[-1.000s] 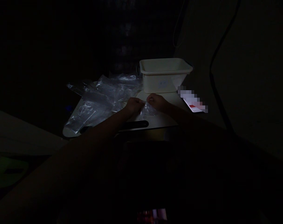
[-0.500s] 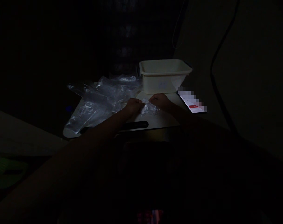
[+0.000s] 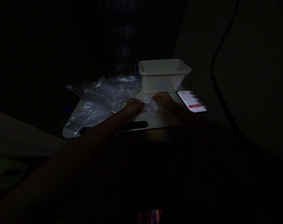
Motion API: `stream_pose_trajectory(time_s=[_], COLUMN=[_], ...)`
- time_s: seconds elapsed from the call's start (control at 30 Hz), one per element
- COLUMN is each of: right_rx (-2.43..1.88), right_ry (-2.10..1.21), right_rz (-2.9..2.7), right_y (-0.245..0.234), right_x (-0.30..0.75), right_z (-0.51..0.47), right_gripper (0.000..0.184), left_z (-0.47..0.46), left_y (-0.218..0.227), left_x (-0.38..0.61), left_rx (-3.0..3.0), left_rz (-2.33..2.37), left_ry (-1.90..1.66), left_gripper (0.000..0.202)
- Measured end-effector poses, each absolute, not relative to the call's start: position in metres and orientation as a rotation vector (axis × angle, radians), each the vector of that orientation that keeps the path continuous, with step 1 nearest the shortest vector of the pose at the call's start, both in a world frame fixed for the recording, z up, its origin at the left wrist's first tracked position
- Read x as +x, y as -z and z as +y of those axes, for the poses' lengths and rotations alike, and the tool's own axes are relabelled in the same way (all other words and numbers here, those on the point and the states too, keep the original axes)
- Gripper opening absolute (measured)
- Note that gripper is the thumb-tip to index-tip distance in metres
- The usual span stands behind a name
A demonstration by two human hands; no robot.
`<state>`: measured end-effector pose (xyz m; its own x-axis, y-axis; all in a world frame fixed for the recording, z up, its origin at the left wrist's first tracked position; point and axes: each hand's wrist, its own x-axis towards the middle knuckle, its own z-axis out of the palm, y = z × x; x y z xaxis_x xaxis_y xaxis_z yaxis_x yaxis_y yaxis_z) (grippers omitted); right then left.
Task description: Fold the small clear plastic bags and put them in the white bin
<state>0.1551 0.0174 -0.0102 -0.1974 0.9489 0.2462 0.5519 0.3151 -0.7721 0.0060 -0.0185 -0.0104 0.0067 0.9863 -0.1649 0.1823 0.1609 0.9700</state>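
Note:
Between my two hands is a small crumpled clear plastic bag (image 3: 151,104), held above the white table (image 3: 162,119). My left hand (image 3: 134,106) is closed, its fingertips pinching the bag's left side. On the other side my right hand (image 3: 164,100) grips the bag's upper right edge with closed fingers. To the left, a loose heap of clear plastic bags (image 3: 101,96) covers much of the tabletop. Dim light hides the finer folds and most of the fingertips.
A cream plastic tub (image 3: 163,79) stands behind my hands at the back of the table. Right of it lies a phone (image 3: 190,102) with a lit screen. A dark cable (image 3: 214,77) hangs along the right wall. The table's front edge has a dark handle slot (image 3: 136,125).
The bag between my hands has turned and bunched up, its loose part shifting right and slightly up. My right hand has moved a little to the right, away from my left.

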Motion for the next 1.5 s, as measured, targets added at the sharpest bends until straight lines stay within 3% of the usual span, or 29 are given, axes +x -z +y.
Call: stream_pose_trajectory(time_s=[0.97, 1.5], right_rx=[-1.361, -1.316], right_ry=[-0.646, -0.863], right_rz=[-1.783, -1.687], right_y=[0.0106, 0.0091], right_x=[0.1599, 0.1617], right_z=[0.0198, 0.016], right_gripper=[0.012, 0.01], left_z=[-0.019, -0.0185], left_y=[0.0089, 0.0066], left_x=[0.0056, 0.0052], left_rx=[1.202, 1.117], left_rz=[1.368, 1.343], left_ry=[-0.918, -0.957], left_gripper=[0.015, 0.015])
